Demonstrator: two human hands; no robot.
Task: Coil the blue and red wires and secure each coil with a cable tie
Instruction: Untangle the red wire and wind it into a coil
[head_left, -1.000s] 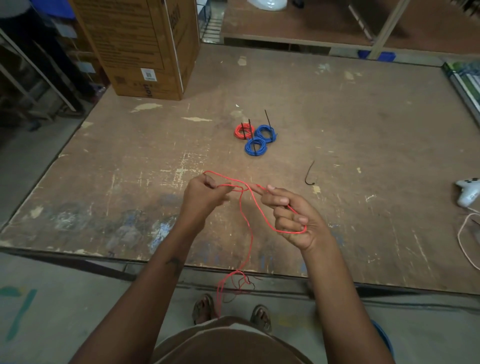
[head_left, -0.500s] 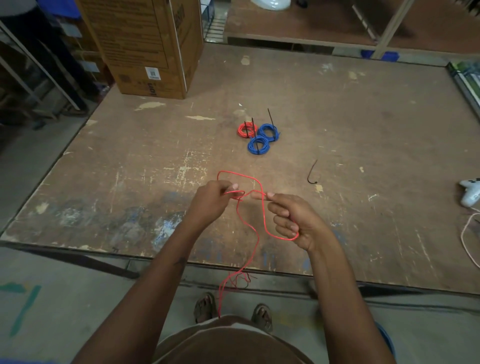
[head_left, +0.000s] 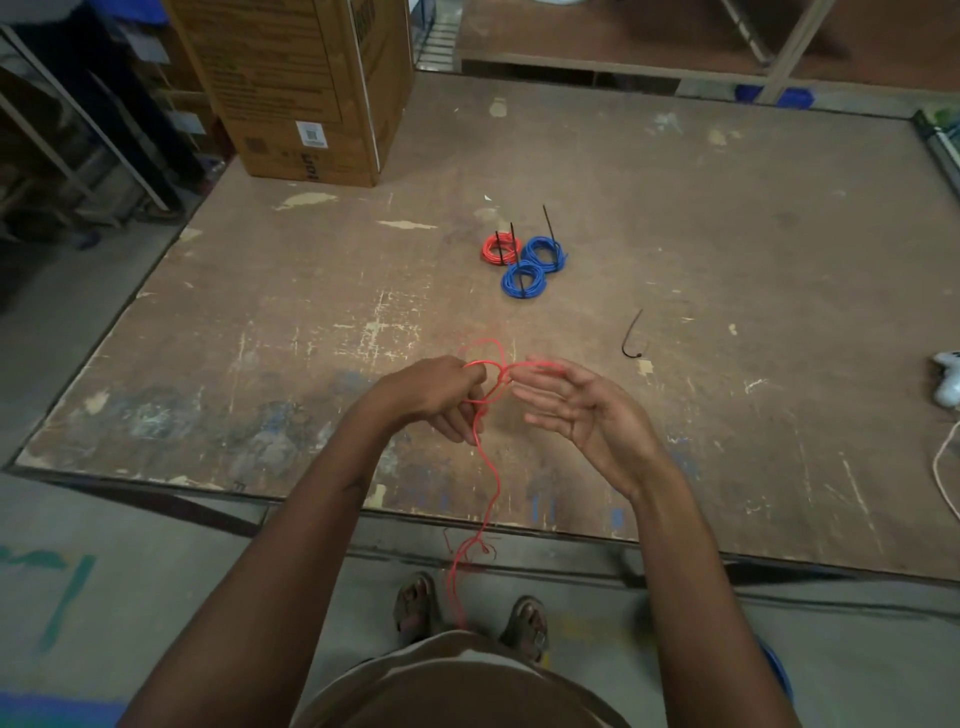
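Fingers (head_left: 457, 410) of the left hand (head_left: 426, 395) are curled shut around the red wire (head_left: 485, 452), pinching a small loop of it above the near part of the tabletop (head_left: 727, 260). The right hand (head_left: 582, 415) is spread open, palm up, with the wire draped over its fingertips; whether it actually grips the strand is, I think, too blurred to say. From the hands the wire trails down past the tabletop's near edge toward the floor, so most of its length looks uncoiled.

Further back, three finished coils sit touching one another: a red coil (head_left: 500, 249) and two blue coils (head_left: 544, 253) (head_left: 523, 280), each with a black tie tail sticking up. One loose cable tie (head_left: 631, 338) lies well apart to the right, presumably for the coil in hand. So three coils are done; this one is barely begun and must still be wound and tied.

A cardboard box (head_left: 291, 88) stands at the far left corner, closed; its contents cannot be seen.
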